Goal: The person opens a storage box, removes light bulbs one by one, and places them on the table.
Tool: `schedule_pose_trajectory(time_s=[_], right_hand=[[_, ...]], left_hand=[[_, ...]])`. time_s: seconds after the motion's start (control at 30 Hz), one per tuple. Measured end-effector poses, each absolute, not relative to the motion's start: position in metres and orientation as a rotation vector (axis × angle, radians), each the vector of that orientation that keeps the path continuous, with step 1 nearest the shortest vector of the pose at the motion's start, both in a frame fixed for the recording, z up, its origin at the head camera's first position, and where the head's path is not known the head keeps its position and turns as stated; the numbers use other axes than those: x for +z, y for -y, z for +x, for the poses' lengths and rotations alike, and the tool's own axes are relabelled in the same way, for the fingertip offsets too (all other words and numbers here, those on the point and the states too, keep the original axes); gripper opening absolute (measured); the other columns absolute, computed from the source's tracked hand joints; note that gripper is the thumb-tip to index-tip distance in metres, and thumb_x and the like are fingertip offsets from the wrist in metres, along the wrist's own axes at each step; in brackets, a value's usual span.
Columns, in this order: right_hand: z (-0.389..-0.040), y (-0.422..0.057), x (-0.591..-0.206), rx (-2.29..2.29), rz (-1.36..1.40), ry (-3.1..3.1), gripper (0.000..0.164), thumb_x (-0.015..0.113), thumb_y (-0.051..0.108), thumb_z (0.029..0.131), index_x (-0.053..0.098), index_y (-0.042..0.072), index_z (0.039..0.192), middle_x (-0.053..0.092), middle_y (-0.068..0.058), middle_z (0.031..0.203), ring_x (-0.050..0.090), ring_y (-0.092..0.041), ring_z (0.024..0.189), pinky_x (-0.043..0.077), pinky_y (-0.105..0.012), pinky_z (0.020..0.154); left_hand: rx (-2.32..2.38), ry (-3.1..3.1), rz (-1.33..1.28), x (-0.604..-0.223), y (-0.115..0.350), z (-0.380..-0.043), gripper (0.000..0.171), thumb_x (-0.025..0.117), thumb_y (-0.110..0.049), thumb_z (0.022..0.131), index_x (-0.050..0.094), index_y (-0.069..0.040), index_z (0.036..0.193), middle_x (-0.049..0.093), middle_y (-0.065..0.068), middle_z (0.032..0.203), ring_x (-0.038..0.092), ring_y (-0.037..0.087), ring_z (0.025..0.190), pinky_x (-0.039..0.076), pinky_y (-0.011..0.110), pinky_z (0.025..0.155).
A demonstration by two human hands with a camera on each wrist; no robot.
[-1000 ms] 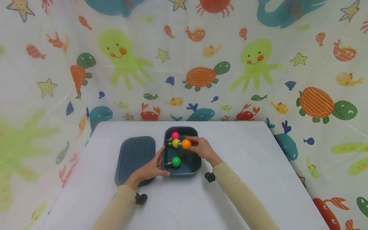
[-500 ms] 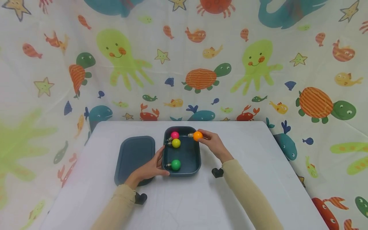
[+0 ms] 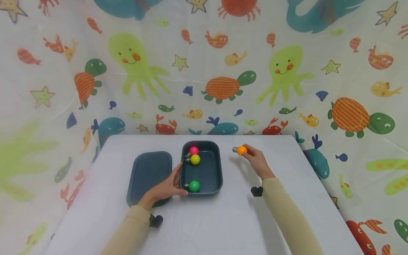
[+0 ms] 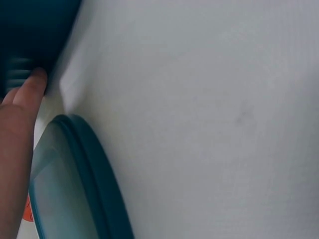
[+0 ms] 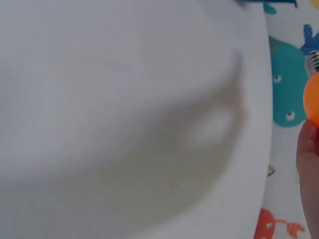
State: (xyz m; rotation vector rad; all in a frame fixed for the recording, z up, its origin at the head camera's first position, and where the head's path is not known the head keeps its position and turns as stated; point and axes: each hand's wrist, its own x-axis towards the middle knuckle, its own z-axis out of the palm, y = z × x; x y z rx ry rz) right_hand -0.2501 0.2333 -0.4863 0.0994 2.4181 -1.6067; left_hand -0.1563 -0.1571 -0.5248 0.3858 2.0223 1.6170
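Observation:
My right hand (image 3: 257, 161) pinches an orange light bulb (image 3: 242, 151) above the table, to the right of a dark blue-grey container (image 3: 220, 177). The bulb's screw base points left; in the right wrist view the orange bulb (image 5: 312, 99) shows at the right edge, with thumb and fingertips partly cut off. Inside the container lie a pink bulb (image 3: 193, 151), a yellow bulb (image 3: 195, 159) and a green bulb (image 3: 194, 186). With fairly straight fingers, my left hand (image 3: 167, 187) rests against the container's left side, its thumb by the near left corner.
A flat dark lid (image 3: 151, 168) lies left of the container, partly under my left forearm. The white table (image 3: 204, 226) ends at a patterned sea-animal curtain (image 3: 204, 53) behind and at the sides.
My right hand has lifted the orange bulb out from over the container and carried it right, past the rim. The green bulb has shifted slightly toward the near side. My left hand stays put.

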Motion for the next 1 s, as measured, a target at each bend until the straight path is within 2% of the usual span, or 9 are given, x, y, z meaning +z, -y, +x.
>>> schedule_pose_trajectory(time_s=[0.3, 0.6, 1.0], right_hand=[[-0.250, -0.252, -0.510, -1.480, 0.174, -2.477, 0.054, 0.052, 0.021, 0.103, 0.034, 0.008, 0.152, 0.034, -0.013, 0.156, 0.025, -0.033, 0.144, 0.020, -0.049, 0.118], [-0.252, -0.253, -0.523, -1.396, 0.164, -2.492, 0.056, 0.050, 0.019, 0.103, 0.029, 0.011, 0.154, 0.029, -0.013, 0.158, 0.024, -0.035, 0.145, 0.021, -0.051, 0.117], [-0.257, -0.251, -0.524, -1.314, 0.135, -2.524, 0.057, 0.043, 0.017, 0.105, 0.021, 0.008, 0.156, 0.022, -0.014, 0.160, 0.018, -0.034, 0.147, 0.016, -0.051, 0.118]], left_hand=[[1.639, -1.997, 0.387, -0.524, 0.158, -0.155, 0.116, 0.078, -0.014, 0.084, -0.011, -0.029, 0.156, -0.008, 0.008, 0.164, 0.005, 0.028, 0.150, 0.021, 0.045, 0.116], [1.641, -1.992, 0.392, -0.524, 0.157, -0.157, 0.116, 0.078, -0.013, 0.084, -0.011, -0.030, 0.156, -0.009, 0.007, 0.164, 0.004, 0.027, 0.150, 0.020, 0.045, 0.117], [1.625, -1.993, 0.373, -0.524, 0.156, -0.155, 0.115, 0.076, -0.011, 0.086, -0.013, -0.031, 0.155, -0.009, 0.005, 0.164, 0.007, 0.024, 0.150, 0.020, 0.042, 0.117]])
